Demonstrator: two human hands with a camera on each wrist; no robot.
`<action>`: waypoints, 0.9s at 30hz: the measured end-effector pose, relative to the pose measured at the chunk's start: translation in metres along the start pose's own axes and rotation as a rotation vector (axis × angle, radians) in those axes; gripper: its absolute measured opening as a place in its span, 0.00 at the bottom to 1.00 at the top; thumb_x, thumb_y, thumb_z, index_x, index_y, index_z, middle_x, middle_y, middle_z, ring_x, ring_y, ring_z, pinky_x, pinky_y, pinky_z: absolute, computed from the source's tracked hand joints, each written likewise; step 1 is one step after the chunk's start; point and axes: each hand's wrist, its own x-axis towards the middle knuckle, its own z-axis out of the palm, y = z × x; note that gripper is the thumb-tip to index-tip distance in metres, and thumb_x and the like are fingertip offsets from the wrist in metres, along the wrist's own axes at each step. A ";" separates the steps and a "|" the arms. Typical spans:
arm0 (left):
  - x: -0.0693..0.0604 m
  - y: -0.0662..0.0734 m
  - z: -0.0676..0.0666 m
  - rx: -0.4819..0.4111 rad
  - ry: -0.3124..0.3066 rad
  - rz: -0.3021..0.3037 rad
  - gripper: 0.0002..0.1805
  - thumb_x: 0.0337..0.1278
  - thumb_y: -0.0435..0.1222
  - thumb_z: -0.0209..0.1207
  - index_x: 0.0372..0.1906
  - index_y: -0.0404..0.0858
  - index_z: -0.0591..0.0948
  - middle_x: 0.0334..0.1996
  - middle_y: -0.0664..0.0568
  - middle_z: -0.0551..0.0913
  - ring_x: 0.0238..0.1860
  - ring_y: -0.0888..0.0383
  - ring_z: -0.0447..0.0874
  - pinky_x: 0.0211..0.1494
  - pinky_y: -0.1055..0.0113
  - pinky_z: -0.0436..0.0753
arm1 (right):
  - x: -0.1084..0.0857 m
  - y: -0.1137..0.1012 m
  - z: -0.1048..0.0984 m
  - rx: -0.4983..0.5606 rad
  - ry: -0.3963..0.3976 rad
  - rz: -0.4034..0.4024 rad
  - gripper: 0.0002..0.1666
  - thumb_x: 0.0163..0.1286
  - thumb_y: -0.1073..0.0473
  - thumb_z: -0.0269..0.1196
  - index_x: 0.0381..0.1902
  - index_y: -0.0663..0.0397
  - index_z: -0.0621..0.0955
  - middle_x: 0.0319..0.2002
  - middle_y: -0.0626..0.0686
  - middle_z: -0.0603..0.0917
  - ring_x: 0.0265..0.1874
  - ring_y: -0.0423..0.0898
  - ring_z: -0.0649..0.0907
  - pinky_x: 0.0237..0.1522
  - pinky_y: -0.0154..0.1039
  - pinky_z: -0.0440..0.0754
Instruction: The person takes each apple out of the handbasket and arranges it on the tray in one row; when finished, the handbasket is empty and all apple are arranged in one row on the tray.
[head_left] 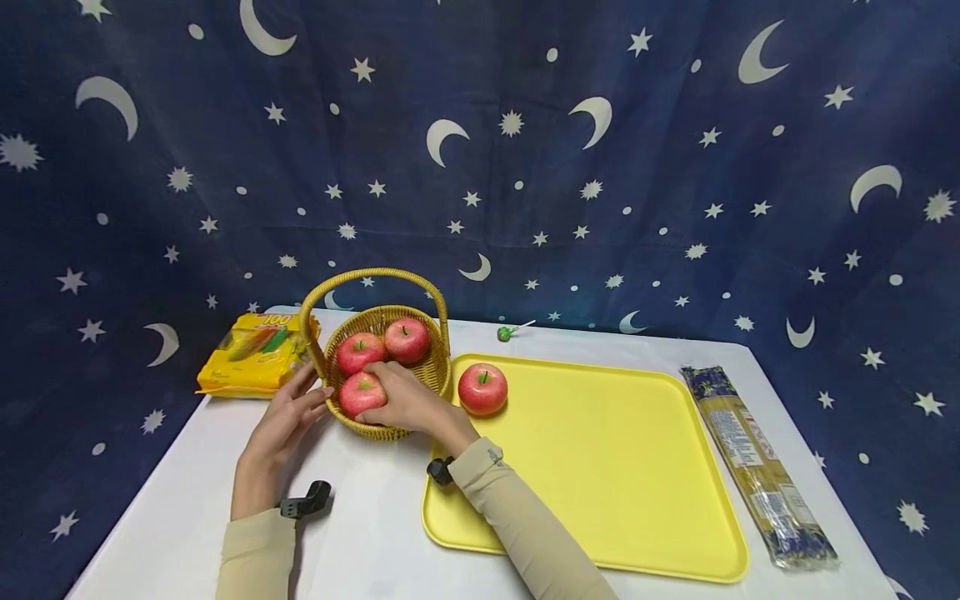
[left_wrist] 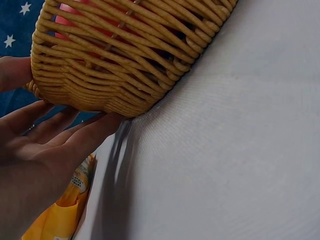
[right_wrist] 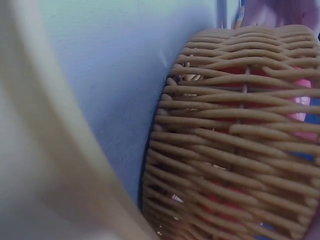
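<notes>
A wicker basket [head_left: 378, 432] with a tall handle stands at the table's left back, holding two red apples [head_left: 407, 341] at its back and one nearer the front. My right hand [head_left: 408, 400] grips that front apple [head_left: 363, 395] inside the basket, fingers over its top and side. On the basket's left, my left hand [head_left: 288, 421] touches the rim and outer wall; the left wrist view shows its fingers [left_wrist: 75, 132] nearly straight against the weave [left_wrist: 115, 70]. The right wrist view shows the basket wall [right_wrist: 240, 130] close up, with red through its gaps, but not the right hand's grip.
Right of the basket lies a yellow tray [head_left: 600, 467], one apple [head_left: 482, 389] at its upper left corner. A yellow packet [head_left: 251, 358] sits behind the left hand. A green lollipop [head_left: 505, 333] lies at the back edge, a long clear-and-blue packet [head_left: 757, 467] at the right.
</notes>
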 end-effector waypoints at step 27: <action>0.000 -0.002 0.000 -0.018 -0.012 0.023 0.47 0.75 0.36 0.57 0.84 0.42 0.39 0.85 0.42 0.37 0.61 0.70 0.76 0.59 0.76 0.81 | -0.029 0.017 -0.021 0.107 0.102 -0.045 0.47 0.64 0.45 0.73 0.76 0.47 0.68 0.71 0.49 0.74 0.68 0.48 0.75 0.71 0.44 0.75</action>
